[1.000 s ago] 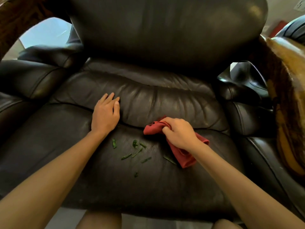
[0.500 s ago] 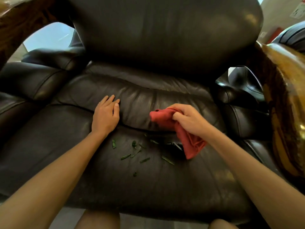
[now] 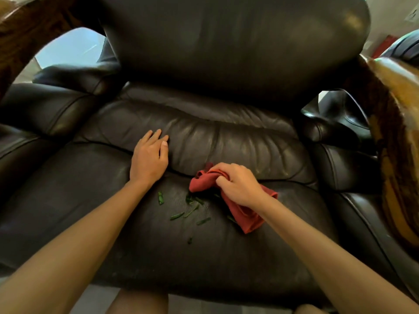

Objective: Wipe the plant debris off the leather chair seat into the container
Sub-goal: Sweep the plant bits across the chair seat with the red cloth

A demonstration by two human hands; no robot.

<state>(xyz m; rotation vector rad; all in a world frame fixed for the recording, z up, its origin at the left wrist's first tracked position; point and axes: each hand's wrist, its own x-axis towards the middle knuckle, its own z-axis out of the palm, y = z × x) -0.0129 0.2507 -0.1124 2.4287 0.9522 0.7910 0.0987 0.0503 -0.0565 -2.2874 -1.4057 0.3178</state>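
Several small green plant scraps [image 3: 186,209] lie scattered on the dark brown leather seat cushion [image 3: 158,252] near its middle. My right hand [image 3: 238,184] grips a crumpled red cloth [image 3: 244,214] and presses it on the seat just right of the scraps, by the crease at the back. Part of the debris is hidden under the cloth. My left hand [image 3: 149,157] lies flat, fingers together, across the crease between the seat and the lower back cushion, left of the scraps. No container is in view.
The chair's padded backrest [image 3: 226,41] rises behind. Leather armrests stand at the left [image 3: 45,107] and right [image 3: 340,164]. A glossy wooden frame [image 3: 401,137] curves along the right edge. My knees show below the seat's front edge.
My right hand lifted the red cloth toward the back cushion half a second ago, and has now come back down onto the seat beside the scraps. My left hand stayed put.
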